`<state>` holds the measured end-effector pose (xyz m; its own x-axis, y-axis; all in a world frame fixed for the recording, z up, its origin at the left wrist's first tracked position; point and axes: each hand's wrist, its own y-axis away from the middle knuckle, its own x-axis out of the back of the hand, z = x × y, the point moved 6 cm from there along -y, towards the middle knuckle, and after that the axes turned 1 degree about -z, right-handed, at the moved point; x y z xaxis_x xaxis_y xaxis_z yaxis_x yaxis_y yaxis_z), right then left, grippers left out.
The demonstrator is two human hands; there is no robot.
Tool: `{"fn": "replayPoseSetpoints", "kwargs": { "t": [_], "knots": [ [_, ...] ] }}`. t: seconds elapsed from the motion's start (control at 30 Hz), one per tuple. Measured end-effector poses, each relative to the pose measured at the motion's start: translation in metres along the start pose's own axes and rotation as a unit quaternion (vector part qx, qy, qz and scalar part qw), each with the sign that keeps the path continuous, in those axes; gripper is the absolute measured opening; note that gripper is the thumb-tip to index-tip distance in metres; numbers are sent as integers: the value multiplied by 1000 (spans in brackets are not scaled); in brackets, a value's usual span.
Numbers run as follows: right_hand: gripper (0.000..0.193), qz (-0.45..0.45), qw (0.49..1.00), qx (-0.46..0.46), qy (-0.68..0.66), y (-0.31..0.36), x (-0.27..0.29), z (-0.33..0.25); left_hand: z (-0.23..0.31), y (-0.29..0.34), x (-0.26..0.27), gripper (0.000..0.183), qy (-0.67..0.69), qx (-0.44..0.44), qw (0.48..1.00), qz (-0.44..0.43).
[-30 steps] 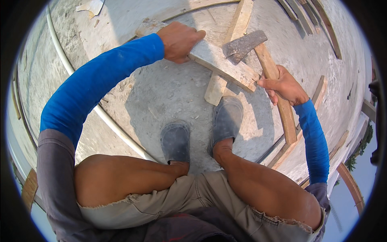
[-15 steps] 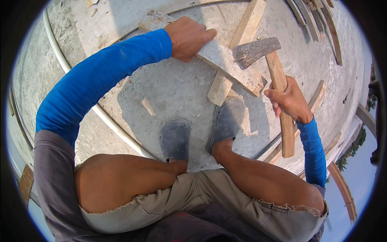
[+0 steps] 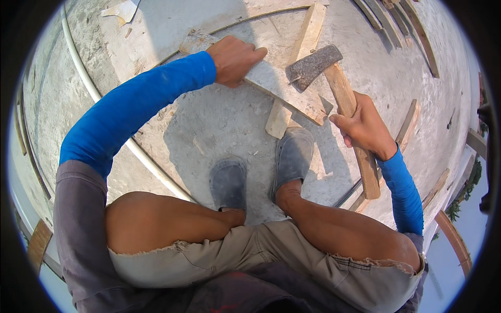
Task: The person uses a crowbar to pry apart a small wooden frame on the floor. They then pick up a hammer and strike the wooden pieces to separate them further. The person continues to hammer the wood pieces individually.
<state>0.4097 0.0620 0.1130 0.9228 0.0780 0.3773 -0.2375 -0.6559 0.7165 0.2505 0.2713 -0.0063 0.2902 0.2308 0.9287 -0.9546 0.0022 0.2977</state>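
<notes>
My left hand [image 3: 235, 61] is closed over a pale wooden board [image 3: 284, 88] that runs slantwise in front of my feet. Its fingertips are partly hidden behind the knuckles. The board crosses over a narrower wooden batten [image 3: 308, 32], whose near end pokes out by my right shoe. In my right hand [image 3: 365, 128] is the wooden handle of a hatchet [image 3: 342, 86], gripped around its middle. The worn, dark metal head hangs over the right part of the board. A thin nail-like piece [image 3: 296, 80] shows at the head's left end; whether it touches cannot be made out.
A long white pipe [image 3: 138, 151] curves across the concrete floor on the left. Several wood strips [image 3: 399, 23] lie at the far right, another [image 3: 408, 122] beyond my right hand. My dark clogs [image 3: 228, 182] stand near the board. A pale scrap [image 3: 124, 10] lies far left.
The whole view has shifted a little, moving the scene leftward. The hatchet head has turned slightly over the board. My left hand still holds the board.
</notes>
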Motion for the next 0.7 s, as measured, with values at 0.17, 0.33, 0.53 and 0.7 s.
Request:
{"fn": "replayPoseSetpoints", "kwargs": {
  "t": [0.17,0.33,0.53,0.7],
  "knots": [
    [31,-8,1000,6,-8,1,3,3,1,2,4,61,6,-8,1000,19],
    [39,-7,997,-8,-82,-1,2,24,0,5,11,61,23,-18,999,27],
    [38,77,976,34,-200,13,25,58,-6,14,25,70,81,-62,995,-23],
    [30,183,951,25,-247,35,56,85,-22,9,19,82,139,-3,955,-262]
  ]
}}
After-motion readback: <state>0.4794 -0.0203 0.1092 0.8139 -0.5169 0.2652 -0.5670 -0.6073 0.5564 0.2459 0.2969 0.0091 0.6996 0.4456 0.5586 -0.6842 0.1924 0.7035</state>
